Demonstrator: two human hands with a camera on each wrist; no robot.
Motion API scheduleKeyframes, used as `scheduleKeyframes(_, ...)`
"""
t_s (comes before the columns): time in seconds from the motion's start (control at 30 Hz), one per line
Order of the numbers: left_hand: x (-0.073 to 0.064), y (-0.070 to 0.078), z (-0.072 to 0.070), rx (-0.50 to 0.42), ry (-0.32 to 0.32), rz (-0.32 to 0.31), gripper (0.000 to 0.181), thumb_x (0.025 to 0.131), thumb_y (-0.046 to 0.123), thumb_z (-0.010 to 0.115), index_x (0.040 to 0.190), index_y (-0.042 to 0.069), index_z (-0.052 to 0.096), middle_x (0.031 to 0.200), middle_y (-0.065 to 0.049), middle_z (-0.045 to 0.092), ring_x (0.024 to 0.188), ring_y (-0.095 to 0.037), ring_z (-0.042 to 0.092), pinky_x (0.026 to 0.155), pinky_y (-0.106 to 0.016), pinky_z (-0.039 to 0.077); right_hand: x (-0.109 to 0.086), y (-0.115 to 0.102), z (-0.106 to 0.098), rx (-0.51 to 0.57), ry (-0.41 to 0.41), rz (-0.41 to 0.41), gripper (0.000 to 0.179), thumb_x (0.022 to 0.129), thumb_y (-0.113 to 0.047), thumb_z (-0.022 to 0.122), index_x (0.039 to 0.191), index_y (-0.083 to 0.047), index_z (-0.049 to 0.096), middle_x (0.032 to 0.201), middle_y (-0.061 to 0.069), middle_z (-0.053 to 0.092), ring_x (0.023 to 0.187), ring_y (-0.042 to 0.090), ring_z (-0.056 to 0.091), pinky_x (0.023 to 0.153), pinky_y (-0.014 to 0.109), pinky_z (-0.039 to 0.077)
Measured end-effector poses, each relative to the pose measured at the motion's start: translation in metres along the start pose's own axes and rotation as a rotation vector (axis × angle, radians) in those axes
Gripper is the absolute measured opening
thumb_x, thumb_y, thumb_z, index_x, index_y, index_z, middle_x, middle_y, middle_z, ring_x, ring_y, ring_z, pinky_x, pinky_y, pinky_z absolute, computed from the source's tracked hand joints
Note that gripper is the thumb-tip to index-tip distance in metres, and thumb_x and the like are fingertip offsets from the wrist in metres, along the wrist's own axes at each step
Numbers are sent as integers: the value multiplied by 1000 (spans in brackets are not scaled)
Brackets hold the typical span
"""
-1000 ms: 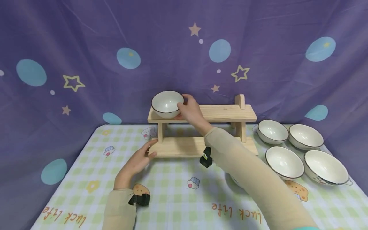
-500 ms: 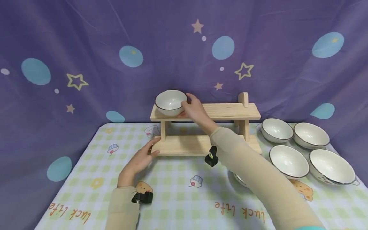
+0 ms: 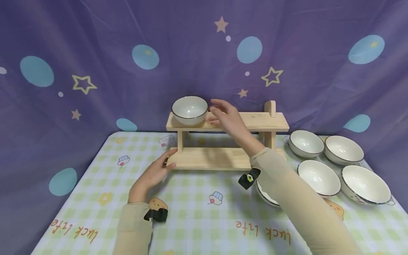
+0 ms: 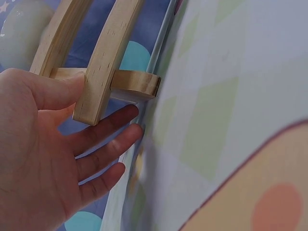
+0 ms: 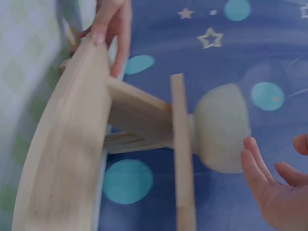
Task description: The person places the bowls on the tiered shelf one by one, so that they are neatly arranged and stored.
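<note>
A white bowl with a dark rim (image 3: 190,110) stands upright on the left end of the upper board of a two-tier wooden shelf (image 3: 223,159). My right hand (image 3: 230,120) is just to the right of this bowl, fingers spread and holding nothing; in the right wrist view its fingertips (image 5: 249,144) overlap the bowl's edge. With my left hand (image 3: 155,172) I grip the left end of the lower board. The left wrist view shows the thumb (image 4: 60,91) on one side of the board's end and the other fingers beyond it.
Several white bowls stand at the right, including a front one (image 3: 366,185) and a back one (image 3: 304,143). Another bowl (image 3: 267,196) is partly hidden under my right sleeve. A purple curtain (image 3: 204,63) hangs behind the checked tablecloth (image 3: 197,219).
My right hand has let go of the bowl and drawn back to the right, its fingers loosened. The bowl stays on the upper board. My left hand keeps its hold on the shelf.
</note>
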State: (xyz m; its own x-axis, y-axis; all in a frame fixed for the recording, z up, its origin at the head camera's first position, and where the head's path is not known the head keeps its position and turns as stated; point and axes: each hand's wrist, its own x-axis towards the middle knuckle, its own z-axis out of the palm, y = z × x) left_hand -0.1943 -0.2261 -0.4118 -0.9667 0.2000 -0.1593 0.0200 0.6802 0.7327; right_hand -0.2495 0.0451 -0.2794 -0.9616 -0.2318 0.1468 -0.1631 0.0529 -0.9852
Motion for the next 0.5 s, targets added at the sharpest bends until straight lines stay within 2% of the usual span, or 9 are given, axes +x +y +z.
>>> scheduleKeyframes(0.1,0,1,-1,3,1,2,60,105,39,48,158,28,25,161,-17,24,138,-47,35,106,-64,33,-13,-6,-6,0,-1,-57,40,105,-13,49,144,-1,48,132,22,57,105,37,66,88,36,56)
scheduleKeyframes(0.27,-1,1,-1,-6,-8,-15,60,104,39,48,158,30,24,162,-16,22,139,-46,32,108,-65,30,-36,-13,-17,-13,-23,-118,38,106,-15,50,141,-2,51,128,19,60,99,26,68,87,35,56)
scheduleKeyframes(0.37,-2,1,-1,-4,-8,-14,60,105,38,48,159,30,24,162,-17,22,140,-46,31,108,-65,28,-51,-12,-24,-52,-41,-142,37,105,-16,51,140,-3,53,128,17,61,97,21,69,84,33,56)
scheduleKeyframes(0.5,-3,1,-1,1,-4,2,60,105,38,48,159,28,24,162,-16,22,139,-47,32,108,-65,29,-72,-7,-34,-129,-66,-151,36,105,-18,51,139,-5,55,128,13,63,99,22,68,81,34,56)
